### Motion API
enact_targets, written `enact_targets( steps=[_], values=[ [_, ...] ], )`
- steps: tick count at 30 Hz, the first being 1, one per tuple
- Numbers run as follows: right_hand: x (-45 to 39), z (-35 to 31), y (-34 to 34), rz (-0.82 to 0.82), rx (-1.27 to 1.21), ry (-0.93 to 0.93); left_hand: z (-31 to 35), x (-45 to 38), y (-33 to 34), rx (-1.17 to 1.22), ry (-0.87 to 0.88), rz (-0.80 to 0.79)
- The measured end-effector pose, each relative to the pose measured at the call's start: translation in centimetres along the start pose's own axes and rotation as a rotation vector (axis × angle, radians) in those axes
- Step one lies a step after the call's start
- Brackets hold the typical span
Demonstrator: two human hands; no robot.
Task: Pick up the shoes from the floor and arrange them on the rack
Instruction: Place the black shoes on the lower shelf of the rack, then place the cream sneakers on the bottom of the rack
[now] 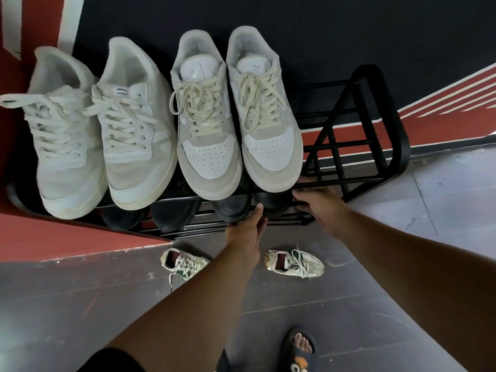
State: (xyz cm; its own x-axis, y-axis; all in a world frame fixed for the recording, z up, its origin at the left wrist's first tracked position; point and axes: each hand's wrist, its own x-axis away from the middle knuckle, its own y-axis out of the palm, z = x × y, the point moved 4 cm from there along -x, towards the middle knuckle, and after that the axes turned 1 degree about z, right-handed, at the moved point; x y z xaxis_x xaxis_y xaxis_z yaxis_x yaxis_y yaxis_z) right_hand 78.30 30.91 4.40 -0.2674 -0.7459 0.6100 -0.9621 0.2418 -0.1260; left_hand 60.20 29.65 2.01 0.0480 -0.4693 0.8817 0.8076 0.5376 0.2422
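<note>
A black metal rack [375, 76] stands against the wall. Its top shelf carries a white mesh pair [107, 135] on the left and a white-and-beige pair [236, 116] on the right. On the lower shelf, my left hand [245, 229] grips the toe of one black shoe [230, 208]. My right hand [318, 205] grips the black shoe beside it [273, 201]. Another black pair [150, 216] sits further left on that shelf, mostly hidden under the top shelf. Two white-and-green sneakers [185, 264] [295, 263] lie apart on the grey floor below my arms.
The right end of the rack's top shelf [349, 135] is bare bars. A red raised ledge [67, 237] borders the rack on the left. My foot in a dark slipper [302, 350] stands on the tiled floor near the bottom edge.
</note>
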Motion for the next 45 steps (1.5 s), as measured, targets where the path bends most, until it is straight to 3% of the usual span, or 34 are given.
enact_targets(
  steps=[2,8,12,17,22,28,37,45],
  values=[
    [0.8,0.4,-0.2,0.026,0.126,-0.046,0.2,-0.2,-0.6,-0.085,-0.007,-0.004],
    [3.7,2.8,1.1,0.309,0.406,-0.104,0.3,0.5,-4.9,-0.319,-0.116,-0.05],
    [5.1,7.7,4.6,0.16,0.535,0.036,1.3,0.1,-9.8,-0.473,-0.09,-0.016],
    [5.5,13.0,11.1,-0.028,0.577,0.178,2.9,-2.7,-19.7,-0.599,-0.069,0.152],
    [3.1,17.3,19.4,-0.127,0.692,0.18,3.0,-8.3,-30.3,-0.673,-0.163,0.223],
    [-3.6,26.7,29.0,-0.335,0.876,0.151,1.0,-19.3,-38.5,-0.719,-0.117,0.268],
    [-15.1,39.0,35.7,-0.407,0.943,0.035,-4.4,-33.6,-41.2,-0.642,-0.088,0.236],
    [-18.4,43.9,36.9,-0.407,0.695,0.195,-7.4,-38.1,-40.3,-0.311,-0.065,0.203]
  ],
)
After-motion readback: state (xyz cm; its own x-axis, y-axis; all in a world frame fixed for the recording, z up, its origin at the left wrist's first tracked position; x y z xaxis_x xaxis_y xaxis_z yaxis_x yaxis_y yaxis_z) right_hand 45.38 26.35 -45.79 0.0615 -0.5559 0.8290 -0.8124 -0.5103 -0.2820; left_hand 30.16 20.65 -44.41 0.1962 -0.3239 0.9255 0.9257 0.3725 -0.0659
